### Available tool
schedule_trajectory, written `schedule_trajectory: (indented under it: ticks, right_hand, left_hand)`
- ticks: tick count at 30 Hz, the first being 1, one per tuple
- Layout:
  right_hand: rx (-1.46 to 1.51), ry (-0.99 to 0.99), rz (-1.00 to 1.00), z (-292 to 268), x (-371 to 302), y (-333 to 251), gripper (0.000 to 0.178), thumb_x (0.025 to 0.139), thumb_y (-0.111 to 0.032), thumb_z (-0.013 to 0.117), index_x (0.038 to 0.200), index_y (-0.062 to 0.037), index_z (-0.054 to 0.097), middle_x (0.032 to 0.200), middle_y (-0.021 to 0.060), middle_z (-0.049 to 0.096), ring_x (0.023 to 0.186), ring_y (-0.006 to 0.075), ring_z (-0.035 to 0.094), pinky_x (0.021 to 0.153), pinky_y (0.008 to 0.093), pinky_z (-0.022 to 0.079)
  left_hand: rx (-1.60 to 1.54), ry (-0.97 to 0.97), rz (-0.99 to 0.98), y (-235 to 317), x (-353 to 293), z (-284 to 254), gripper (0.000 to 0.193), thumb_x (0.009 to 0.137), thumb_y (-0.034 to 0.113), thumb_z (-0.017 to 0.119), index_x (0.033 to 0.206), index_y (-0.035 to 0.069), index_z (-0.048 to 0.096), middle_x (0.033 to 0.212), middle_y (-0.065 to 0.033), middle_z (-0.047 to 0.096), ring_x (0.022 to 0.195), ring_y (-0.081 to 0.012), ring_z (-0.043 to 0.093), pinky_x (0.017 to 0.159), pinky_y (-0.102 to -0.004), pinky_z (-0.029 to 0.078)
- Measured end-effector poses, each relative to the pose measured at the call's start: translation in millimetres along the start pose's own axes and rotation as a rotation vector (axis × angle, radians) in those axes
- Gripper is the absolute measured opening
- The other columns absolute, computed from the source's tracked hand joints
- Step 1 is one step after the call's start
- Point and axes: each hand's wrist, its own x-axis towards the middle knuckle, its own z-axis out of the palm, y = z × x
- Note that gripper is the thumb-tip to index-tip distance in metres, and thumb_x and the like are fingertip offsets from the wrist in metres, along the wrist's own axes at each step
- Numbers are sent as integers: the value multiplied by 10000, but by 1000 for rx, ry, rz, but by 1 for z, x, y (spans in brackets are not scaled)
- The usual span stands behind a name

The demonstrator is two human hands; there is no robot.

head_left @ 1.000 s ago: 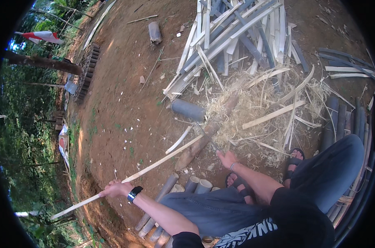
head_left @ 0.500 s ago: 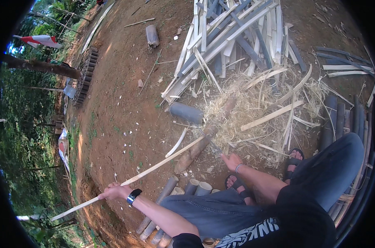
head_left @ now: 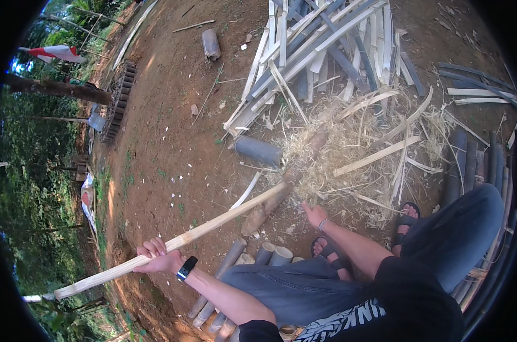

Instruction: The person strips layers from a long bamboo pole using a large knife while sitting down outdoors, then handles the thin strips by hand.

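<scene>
My left hand (head_left: 157,256), with a dark band on its wrist, is closed around a long pale bamboo strip (head_left: 213,223). The strip slants across the front, its broad face showing. Its far end lies on a brown log (head_left: 264,215), which is partly under the shavings. My right hand (head_left: 314,217) is closed on a knife; the handle is hidden in the fingers. The thin, dark knife blade (head_left: 296,195) points up and left, crossing close to the strip's far end. I cannot tell whether the blade touches the strip.
Curly bamboo shavings (head_left: 349,148) pile up beyond the log, below a heap of split bamboo strips (head_left: 327,51). A grey bamboo section (head_left: 257,151) lies left of the shavings. Cut bamboo tubes (head_left: 280,256) are beside my leg, and bamboo poles (head_left: 469,165) at the right.
The strip has turned from its narrow edge to its broad face. My left fingers now wrap over it. My right hand and the knife have shifted slightly left and up.
</scene>
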Motion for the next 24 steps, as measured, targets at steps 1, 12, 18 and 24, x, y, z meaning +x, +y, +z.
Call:
schedule_trajectory:
  ticks: [1,12,18,24]
  right_hand:
    - [11,31,-8,4,1,2,846,883,-662,372,677,125,603,681,312,601,753,425,646,712,487,476]
    - [78,-6,20,14,-12,-7,852,859,-694,391,636,106,583,636,283,588,706,386,653,677,487,466]
    - [238,-42,113,9,1,-4,857,854,-702,395,648,106,594,663,292,593,711,370,646,671,488,464]
    - [63,-56,-40,18,-41,-20,860,863,-688,387,637,120,575,646,288,588,707,401,640,687,496,466]
  left_hand:
    - [-18,-19,-1,0,-1,3,605,926,676,137,633,159,253,474,30,225,379,-79,183,376,-219,147]
    - [2,-57,32,7,-13,13,603,921,687,164,636,163,255,468,29,227,373,-74,191,379,-216,139]
    - [1,-76,52,6,-18,33,595,922,686,163,655,161,251,476,34,221,379,-70,180,380,-210,132]
    - [38,-117,84,13,-30,52,595,917,690,183,658,158,252,489,28,238,393,-74,194,377,-207,135]
